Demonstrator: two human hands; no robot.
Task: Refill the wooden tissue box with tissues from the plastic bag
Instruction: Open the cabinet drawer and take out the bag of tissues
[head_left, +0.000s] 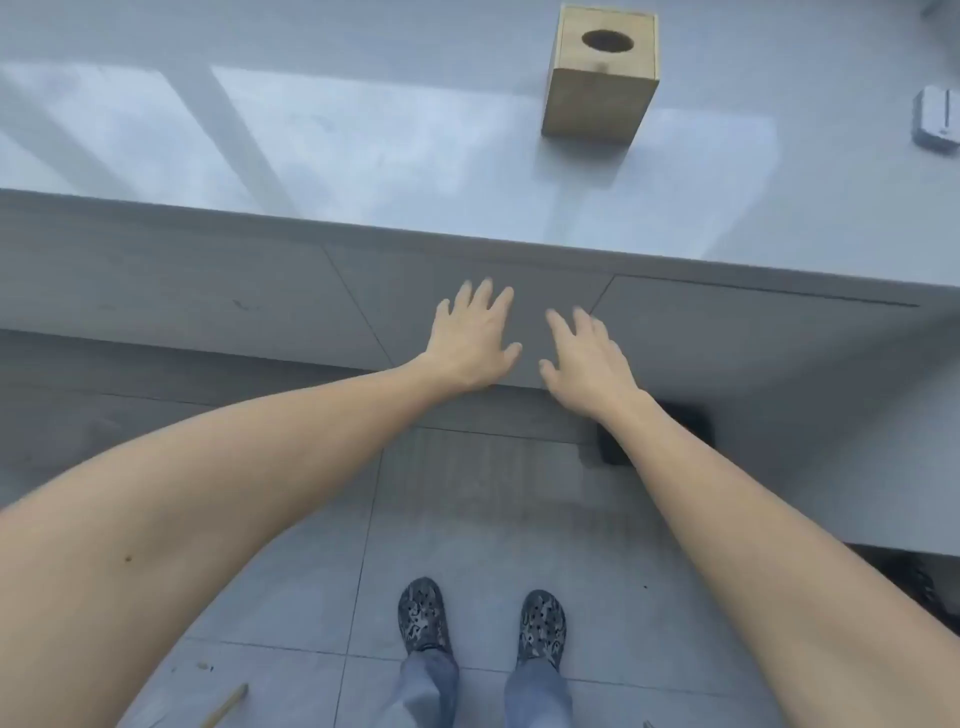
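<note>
Bare forearms fill the lower corners of the head view and reach forward and down, ending in two hands held side by side in front of the table's front face. Both palms face away from the camera. On the left hand (475, 345) the fingers are spread wide and straight, holding nothing, with the fingertips pointing up toward the table edge. Just beside it, the right hand (589, 358) is also wide open and holds nothing, its fingers splayed and angled up and slightly left; the two thumbs point toward each other with a small gap between them. Whether either hand actually touches the grey panel behind it cannot be told. Below the arms, two feet in dark patterned clogs (423, 616) stand on the grey tiled floor (291, 587), with blue-grey trouser legs above them. On the pale, glossy table (363, 156), well apart from the hands and toward the far right, stands the wooden tissue box (600, 78). It is upright, square-sided, with a round dark hole in its top, and no tissue shows through the hole. Near the right edge of the table lies a small white device (937, 119), too blurred to identify.
</note>
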